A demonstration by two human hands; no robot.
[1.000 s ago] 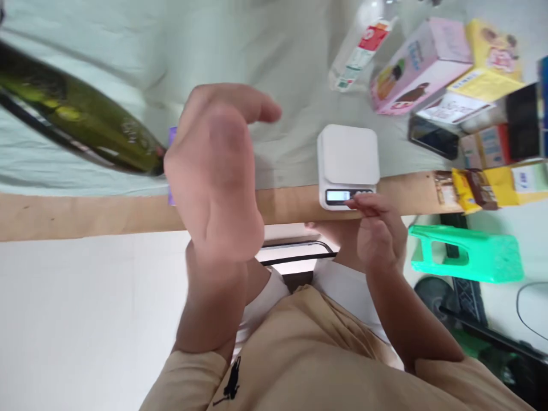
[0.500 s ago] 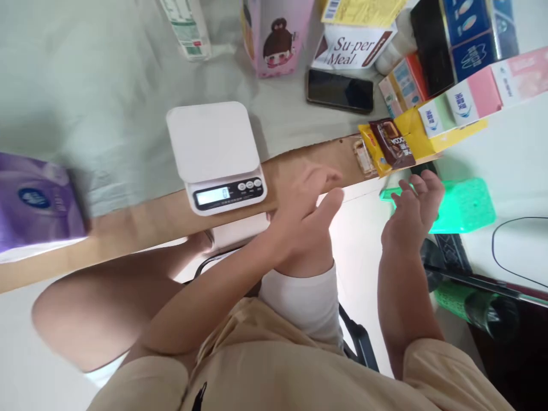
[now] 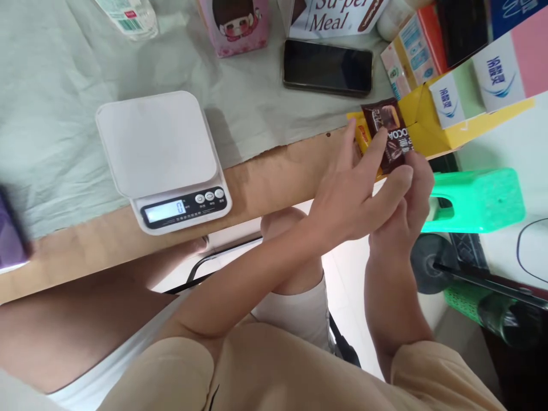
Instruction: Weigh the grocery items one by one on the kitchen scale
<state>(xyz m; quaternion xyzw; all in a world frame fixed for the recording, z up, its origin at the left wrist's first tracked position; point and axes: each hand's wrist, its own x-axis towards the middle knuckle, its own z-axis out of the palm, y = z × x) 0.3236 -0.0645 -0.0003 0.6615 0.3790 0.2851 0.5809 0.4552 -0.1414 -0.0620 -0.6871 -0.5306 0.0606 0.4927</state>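
Observation:
My left hand [image 3: 349,200] reaches across to the right edge of the table, fingers apart. Its fingertips lie on the yellow-and-brown snack packets, the index finger on the brown cocoa packet [image 3: 391,148]. My right hand [image 3: 400,220] is just below, one fingertip at the lower edge of the brown packet. Most of its fingers are hidden behind my left thumb, so its grip does not show. The yellow packet [image 3: 363,137] is partly covered by my left hand. A white kitchen scale [image 3: 160,145] stands to the left, its pan bare and its display lit, reading 0.
A black phone [image 3: 327,67] lies behind the packets. Toothpaste boxes [image 3: 456,100] rest on a yellow box [image 3: 464,134] at right. A pink box [image 3: 237,28], a white Su-per Meal box [image 3: 334,20] and a bottle [image 3: 132,20] stand at the back. A green plastic container [image 3: 496,200] is beyond the edge.
My left hand has moved right and forward onto the packets. My right hand has come up beside it at their lower edge. The view has shifted right and closer.

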